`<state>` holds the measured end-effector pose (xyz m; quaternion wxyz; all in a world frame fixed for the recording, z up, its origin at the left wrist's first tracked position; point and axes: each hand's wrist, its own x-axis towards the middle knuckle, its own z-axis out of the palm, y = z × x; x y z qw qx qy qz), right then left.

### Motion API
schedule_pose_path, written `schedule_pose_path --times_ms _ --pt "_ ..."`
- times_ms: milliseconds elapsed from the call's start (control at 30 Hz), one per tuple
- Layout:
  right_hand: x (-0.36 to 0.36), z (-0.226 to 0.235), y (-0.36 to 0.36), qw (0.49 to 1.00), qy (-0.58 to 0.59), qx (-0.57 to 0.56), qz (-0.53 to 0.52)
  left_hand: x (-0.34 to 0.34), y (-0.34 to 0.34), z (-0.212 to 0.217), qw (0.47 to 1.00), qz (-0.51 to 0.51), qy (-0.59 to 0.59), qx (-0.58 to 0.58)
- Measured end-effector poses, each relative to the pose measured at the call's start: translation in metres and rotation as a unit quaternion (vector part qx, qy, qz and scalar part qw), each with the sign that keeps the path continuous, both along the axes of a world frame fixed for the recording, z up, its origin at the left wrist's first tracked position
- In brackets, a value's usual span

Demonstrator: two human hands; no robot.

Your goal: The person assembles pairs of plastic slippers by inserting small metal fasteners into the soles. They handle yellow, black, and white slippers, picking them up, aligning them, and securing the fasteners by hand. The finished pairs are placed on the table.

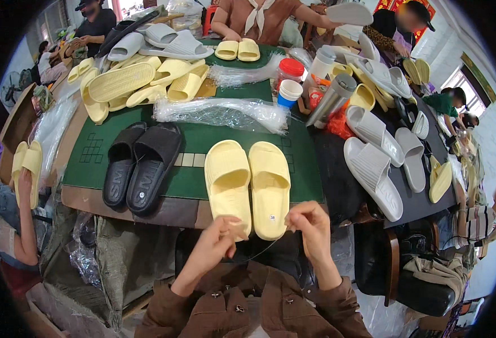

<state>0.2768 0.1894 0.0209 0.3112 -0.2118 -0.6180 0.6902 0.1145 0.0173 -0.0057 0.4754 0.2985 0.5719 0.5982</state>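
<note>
A pair of pale yellow slide slippers, the left slipper [227,194] and the right slipper [270,211], lies side by side at the table's near edge, heels toward me. A small white size sticker shows on the right slipper's insole. My left hand [221,239] is at the left slipper's heel, fingers closed; what they pinch is hidden. Beside the right slipper's heel, my right hand [311,225] is closed with thumb and forefinger pinched on a thin strand [262,252]. It curves below the heels toward my left hand.
Black slippers [142,169] sit to the left on the green mat [90,183]. Bundled clear plastic strips [222,114] lie beyond. Yellow slippers [121,81] pile up at far left, grey slippers [375,177] at right, near a steel tumbler [333,98]. Several people sit around.
</note>
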Motion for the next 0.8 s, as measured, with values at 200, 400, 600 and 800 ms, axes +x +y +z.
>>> schedule_pose_path --times_ms 200,400,600,800 --pt "-0.017 -0.018 0.013 1.0 -0.011 0.005 -0.01 0.007 0.0 0.001 0.998 0.026 0.062 0.008" --pt "-0.023 -0.026 0.017 0.997 -0.069 -0.021 0.01 -0.008 0.027 0.002 0.984 0.038 0.173 -0.012" --pt "-0.027 -0.03 0.019 0.987 -0.153 0.009 0.057 -0.027 0.047 -0.012 0.915 0.099 0.389 -0.038" --pt "-0.057 -0.041 0.035 0.934 -0.119 0.336 -0.014 -0.03 0.064 0.001 0.853 0.127 0.501 -0.076"
